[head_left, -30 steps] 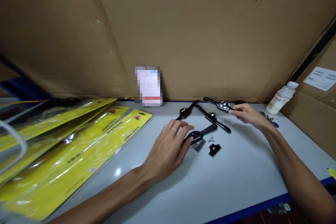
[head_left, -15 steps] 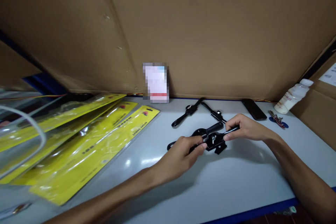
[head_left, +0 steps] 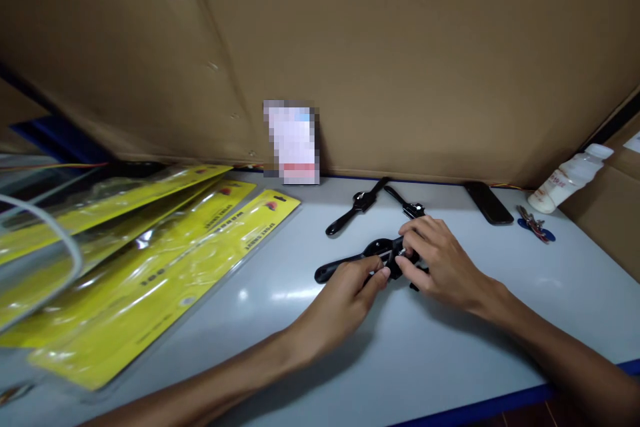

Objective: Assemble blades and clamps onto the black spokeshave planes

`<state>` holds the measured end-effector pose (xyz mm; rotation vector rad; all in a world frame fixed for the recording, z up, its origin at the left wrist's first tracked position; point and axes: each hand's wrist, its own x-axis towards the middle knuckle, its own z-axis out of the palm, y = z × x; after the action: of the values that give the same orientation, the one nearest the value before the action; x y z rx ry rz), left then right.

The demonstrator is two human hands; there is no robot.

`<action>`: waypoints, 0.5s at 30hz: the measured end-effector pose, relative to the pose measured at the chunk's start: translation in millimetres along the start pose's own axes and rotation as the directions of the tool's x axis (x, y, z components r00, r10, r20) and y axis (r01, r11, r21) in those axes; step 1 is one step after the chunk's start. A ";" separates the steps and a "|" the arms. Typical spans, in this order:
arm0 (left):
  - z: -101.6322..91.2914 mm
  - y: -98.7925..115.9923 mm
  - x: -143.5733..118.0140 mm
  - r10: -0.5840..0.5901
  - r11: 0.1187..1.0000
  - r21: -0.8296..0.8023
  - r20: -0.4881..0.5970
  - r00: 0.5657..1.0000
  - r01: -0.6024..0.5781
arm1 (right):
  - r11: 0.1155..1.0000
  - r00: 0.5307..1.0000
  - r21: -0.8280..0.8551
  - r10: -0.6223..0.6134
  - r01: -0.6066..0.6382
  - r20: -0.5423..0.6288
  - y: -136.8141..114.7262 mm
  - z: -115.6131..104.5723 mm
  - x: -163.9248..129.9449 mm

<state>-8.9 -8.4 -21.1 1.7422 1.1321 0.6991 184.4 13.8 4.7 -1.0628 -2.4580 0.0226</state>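
My left hand (head_left: 345,300) is closed around one handle of a black spokeshave (head_left: 395,268), which it keeps just over the table. With thumb and fingertips, my right hand (head_left: 443,263) pinches a small shiny adjusting screw (head_left: 401,253) at the tool's middle. The right-hand handle is hidden behind that hand. Another black spokeshave (head_left: 334,269) lies under and behind the held one, mostly covered. Farther back rest two more, one spokeshave (head_left: 361,203) on the left and a second spokeshave (head_left: 413,209), partly hidden by my right fingers.
Yellow-backed clear blister packs (head_left: 165,287) overlap on the left, with a white cable (head_left: 67,233) before them. A blurred-out phone-like screen (head_left: 295,143) leans on the cardboard wall (head_left: 400,67). A black phone (head_left: 489,203), keys (head_left: 535,224) and a plastic bottle (head_left: 570,180) are at the right.
My right hand has let go of the spokeshave's right handle and moved left onto the screw at its middle. My left hand stays on its handle. The view has shifted slightly.
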 end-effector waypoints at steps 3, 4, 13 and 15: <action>0.3 0.0 -0.2 0.012 1.000 0.015 -0.016 1.000 -0.011 | 0.999 0.999 -0.007 0.041 -0.041 0.009 -0.8 2.6 -0.8; 0.5 0.0 -0.1 0.015 1.000 0.020 -0.022 1.000 -0.015 | 0.998 0.998 0.001 0.062 -0.062 0.012 -1.8 3.3 -1.0; -1.3 -7.3 5.4 -0.119 0.982 -0.138 0.077 0.990 0.129 | 0.999 1.000 -0.034 -0.016 0.015 -0.022 -3.4 4.2 -3.0; -2.1 -9.3 6.6 -0.153 0.965 -0.197 0.104 0.983 0.171 | 0.999 0.998 -0.015 -0.043 0.043 -0.035 -1.2 2.8 -3.7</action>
<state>-11.5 -0.1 -28.7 1.4746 1.0879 0.6098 184.6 10.9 0.9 -1.0077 -2.4521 -0.0271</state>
